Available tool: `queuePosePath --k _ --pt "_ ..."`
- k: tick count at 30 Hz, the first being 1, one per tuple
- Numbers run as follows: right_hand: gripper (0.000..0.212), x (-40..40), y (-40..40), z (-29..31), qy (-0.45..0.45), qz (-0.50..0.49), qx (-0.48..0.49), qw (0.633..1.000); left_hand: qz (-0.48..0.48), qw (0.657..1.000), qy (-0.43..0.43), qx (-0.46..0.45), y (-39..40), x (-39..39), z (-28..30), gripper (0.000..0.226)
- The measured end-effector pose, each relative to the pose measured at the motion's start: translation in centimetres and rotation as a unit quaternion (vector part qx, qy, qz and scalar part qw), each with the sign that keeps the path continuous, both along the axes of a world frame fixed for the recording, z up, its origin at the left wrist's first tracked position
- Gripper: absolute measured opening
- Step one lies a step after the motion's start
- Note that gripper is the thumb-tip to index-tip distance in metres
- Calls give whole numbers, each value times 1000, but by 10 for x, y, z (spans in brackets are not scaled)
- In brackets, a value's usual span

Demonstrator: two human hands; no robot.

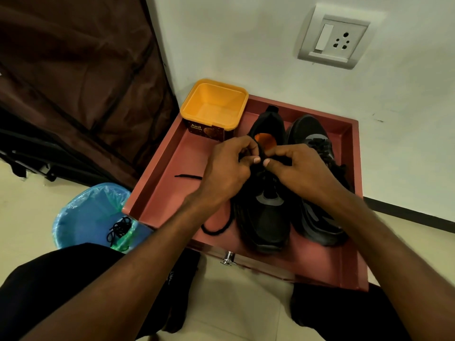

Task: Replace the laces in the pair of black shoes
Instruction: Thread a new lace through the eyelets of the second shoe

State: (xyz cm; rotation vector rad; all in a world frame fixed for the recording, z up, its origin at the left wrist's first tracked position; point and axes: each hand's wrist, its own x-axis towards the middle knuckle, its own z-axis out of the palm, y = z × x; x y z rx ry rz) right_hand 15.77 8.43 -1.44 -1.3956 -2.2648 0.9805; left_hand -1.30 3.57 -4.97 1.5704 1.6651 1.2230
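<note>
Black shoes (pixel 266 217) with grey panels and an orange insole patch are being shown in a dusty-pink tray (pixel 167 168). Black lace (pixel 216 230) is being seen on the pink. Yellow tub (pixel 214 104) is being banded by a dark brown label. Blue bin (pixel 93 212) is being lined with green-tinted plastic. White wall socket (pixel 334 38); brown fabric cover (pixel 73 82).

Yellow tub (pixel 213 104), blue bin (pixel 83 217), wall socket (pixel 333 38)

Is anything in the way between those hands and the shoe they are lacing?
Nothing visible is. The left hand and right hand are already on the near shoe, pinching its black lace over the tongue. The second shoe sits alongside, to the right.
</note>
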Motion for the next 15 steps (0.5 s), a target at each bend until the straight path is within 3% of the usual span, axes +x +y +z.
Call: queuePosePath --k 3,5,7,9,11,12,14,15 --pt "55 4 -5 -1 -110 26 51 992 11 998 54 5 4 1 1 15" --pt "69 4 -8 -2 -151 9 94 984 6 999 32 17 7 0 13 17" --pt "74 4 -8 -4 -153 -10 115 982 -16 994 -94 43 8 -3 36 16" --pt "76 3 -6 -5 -165 -11 126 978 -19 963 -258 71 10 -14 59 16" --pt "77 3 -4 -5 -168 -9 125 978 27 946 -311 86 15 -28 68 16" --pt "78 2 -5 -5 -167 -10 123 978 53 961 -263 73 18 -33 67 14" --pt "79 1 -5 -6 -161 -14 120 980 70 995 -75 -6 19 -34 52 7" --pt "79 1 -5 -7 -157 -16 119 980 58 996 10 -65 17 -29 42 14"
